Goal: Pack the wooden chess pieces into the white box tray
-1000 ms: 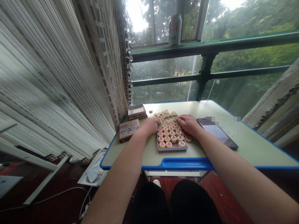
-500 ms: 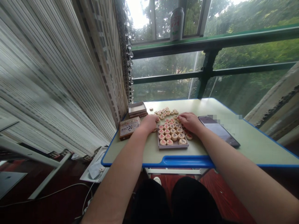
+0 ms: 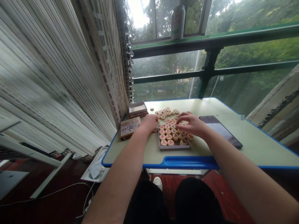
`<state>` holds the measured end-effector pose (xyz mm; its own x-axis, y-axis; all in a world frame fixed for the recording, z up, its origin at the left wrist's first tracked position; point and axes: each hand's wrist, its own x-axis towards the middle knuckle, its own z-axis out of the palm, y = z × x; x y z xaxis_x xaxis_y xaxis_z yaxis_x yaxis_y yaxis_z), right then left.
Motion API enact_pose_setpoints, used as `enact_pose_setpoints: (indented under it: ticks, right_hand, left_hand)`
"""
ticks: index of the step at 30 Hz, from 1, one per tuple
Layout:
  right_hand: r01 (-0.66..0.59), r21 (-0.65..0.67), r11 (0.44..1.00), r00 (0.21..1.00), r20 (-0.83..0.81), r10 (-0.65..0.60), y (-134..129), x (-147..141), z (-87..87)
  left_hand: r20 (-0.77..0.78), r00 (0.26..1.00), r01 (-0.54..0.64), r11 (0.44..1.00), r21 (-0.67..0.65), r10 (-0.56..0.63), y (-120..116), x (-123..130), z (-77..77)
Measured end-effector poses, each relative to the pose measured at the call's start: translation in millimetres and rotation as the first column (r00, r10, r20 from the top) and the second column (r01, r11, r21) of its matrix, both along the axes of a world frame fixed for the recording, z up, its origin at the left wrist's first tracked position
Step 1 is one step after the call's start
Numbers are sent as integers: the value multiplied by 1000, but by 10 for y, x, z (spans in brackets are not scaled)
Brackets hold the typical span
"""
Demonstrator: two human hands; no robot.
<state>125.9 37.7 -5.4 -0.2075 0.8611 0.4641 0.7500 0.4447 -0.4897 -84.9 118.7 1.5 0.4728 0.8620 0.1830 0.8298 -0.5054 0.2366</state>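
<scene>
A shallow open box (image 3: 174, 148) on the table holds rows of round wooden Chinese chess pieces (image 3: 170, 142) with red or dark characters, and a gap shows in its front row. My right hand (image 3: 192, 123) is over the box's far right part, thumb and fingers pinched on what looks like a piece, mostly hidden by the fingers. Just left of the box's far corner, my left hand (image 3: 150, 122) has its fingers curled at a pale piece. Loose pieces (image 3: 167, 110) lie scattered beyond the box, and another piece (image 3: 190, 137) lies against its right side.
To the left lie a printed box (image 3: 129, 127) and an open grey lid or tray (image 3: 137, 107). A phone (image 3: 220, 131) rests on the right of the blue-edged table (image 3: 254, 146). Beyond it stands a drink can (image 3: 177, 22) on the window ledge. Curtains (image 3: 70, 71) hang at left.
My right hand has moved from the loose pieces beyond the box toward me, over the box's far right part. My left hand stays nearly in place. The view has shifted slightly.
</scene>
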Motion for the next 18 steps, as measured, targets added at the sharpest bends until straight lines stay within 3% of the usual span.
enact_pose_setpoints:
  ticks: [4, 9, 18]
  right_hand:
    - [-49, 3, 999, 996, 77, 48, -92, -44, 82]
    - [-122, -127, 984, 975, 169, 143, -207, -111, 141]
    - [-62, -135, 989, 934, 340, 105, -207, -125, 73]
  left_hand:
    - [-2, 1000, 15, 1000, 25, -14, 7, -7, -6]
    - [35, 999, 11, 997, 75, -13, 19, -2, -26]
    - [65, 998, 14, 993, 115, -21, 11, 25, -18]
